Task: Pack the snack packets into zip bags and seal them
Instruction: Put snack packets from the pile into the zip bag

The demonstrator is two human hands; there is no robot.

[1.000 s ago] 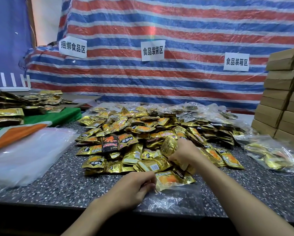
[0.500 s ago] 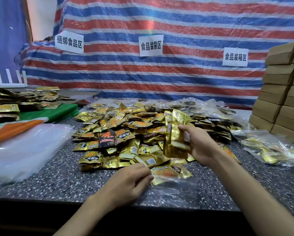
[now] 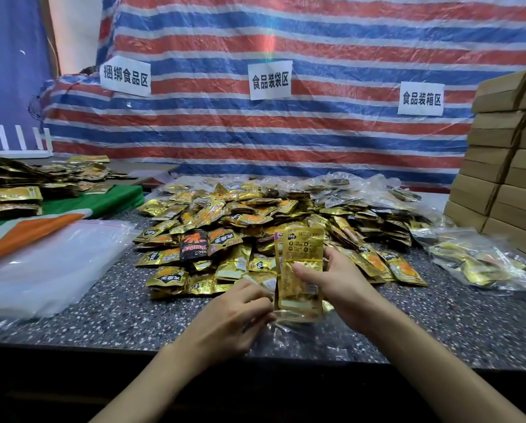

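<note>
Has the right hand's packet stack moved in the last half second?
Yes: the packet stack dropped nearer the table edge, toward the left hand.

Dim, soft focus; glare on tarp [image 3: 286, 41]; edges possibly bowed.

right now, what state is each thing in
right hand, grips gold packets
gold packets, upright, lower ends in zip bag
left hand, pinches zip bag mouth
zip bag, open, unsealed
packet pile, loose on counter
filled bag, lying at right, seal unclear
empty bags, flat stack
</note>
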